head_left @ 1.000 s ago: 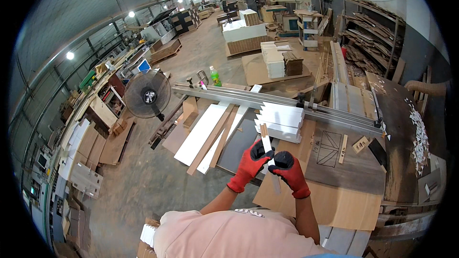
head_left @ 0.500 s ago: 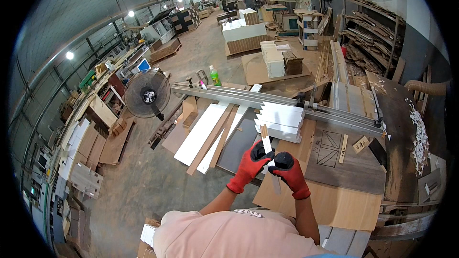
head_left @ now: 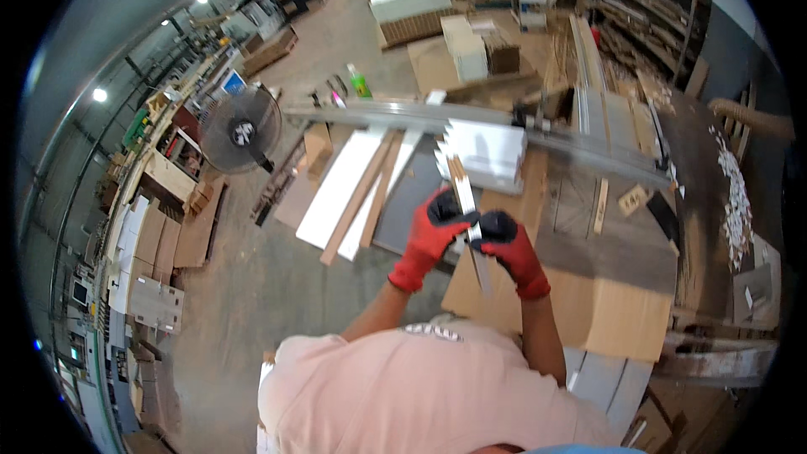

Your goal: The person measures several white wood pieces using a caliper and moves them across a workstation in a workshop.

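In front of my chest, both gloved hands hold a slim length of narrow white and brown strips (head_left: 463,191). Its lower end looks grey and is blurred. My left hand (head_left: 433,227), in a red glove with black fingers, is closed round the middle of it. Just to the right, my right hand (head_left: 508,244), gloved alike, pinches it slightly lower. A stack of white panels with stepped edges (head_left: 483,155) sits beyond the upper end of the strips. Under and right of my hands lies a brown board with a pencilled drawing (head_left: 580,231).
A metal rail (head_left: 378,113) crosses behind the stack. Long white boards (head_left: 340,193) and brown strips (head_left: 361,197) lie at the left. Farther left stands a fan (head_left: 242,130). A green bottle (head_left: 359,81) is behind the rail; white offcuts (head_left: 735,193) litter the dark surface at right.
The whole view has tilted down, so most surroundings sit higher in the picture. Both hands keep their hold on the strips, which stay in nearly the same position before me.
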Demonstrator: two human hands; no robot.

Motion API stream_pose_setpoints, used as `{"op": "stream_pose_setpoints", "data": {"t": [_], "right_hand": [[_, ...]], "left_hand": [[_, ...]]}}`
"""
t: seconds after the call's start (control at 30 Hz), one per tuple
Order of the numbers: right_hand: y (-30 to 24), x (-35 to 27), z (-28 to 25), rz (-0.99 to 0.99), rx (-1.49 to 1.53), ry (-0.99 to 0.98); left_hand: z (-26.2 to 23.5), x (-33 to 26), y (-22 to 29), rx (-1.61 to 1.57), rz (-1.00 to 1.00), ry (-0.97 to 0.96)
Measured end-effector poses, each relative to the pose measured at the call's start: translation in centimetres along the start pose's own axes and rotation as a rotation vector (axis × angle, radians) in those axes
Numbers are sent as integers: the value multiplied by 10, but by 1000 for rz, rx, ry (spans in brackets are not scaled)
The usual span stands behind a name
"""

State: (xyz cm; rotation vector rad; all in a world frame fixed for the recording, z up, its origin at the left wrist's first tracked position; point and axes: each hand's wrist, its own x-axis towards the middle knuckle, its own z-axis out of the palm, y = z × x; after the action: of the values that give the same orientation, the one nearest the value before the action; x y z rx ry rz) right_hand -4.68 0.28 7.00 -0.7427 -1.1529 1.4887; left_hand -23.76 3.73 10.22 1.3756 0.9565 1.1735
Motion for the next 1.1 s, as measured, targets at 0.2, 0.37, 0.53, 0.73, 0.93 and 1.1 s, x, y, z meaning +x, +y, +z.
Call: {"op": "stream_pose_setpoints", "data": {"t": [0.2,0.37,0.53,0.73,0.93,1.1], "right_hand": [[-1,-3,-2,38,36,22],[-4,-3,2,52,16,43],[-8,-5,2,71,38,20],[-1,-2,1,48,42,-11],[11,2,-4,61,171,-51],[23,0,-13,70,308,71]], "left_hand": [[5,-5,9,-88,12,-39],[10,-8,17,-81,-1,16],[6,-9,17,-113,1,1],[1,-10,13,-116,-26,19],[-4,-11,11,-129,-35,46],[-11,-10,-4,-209,-33,78]]}}
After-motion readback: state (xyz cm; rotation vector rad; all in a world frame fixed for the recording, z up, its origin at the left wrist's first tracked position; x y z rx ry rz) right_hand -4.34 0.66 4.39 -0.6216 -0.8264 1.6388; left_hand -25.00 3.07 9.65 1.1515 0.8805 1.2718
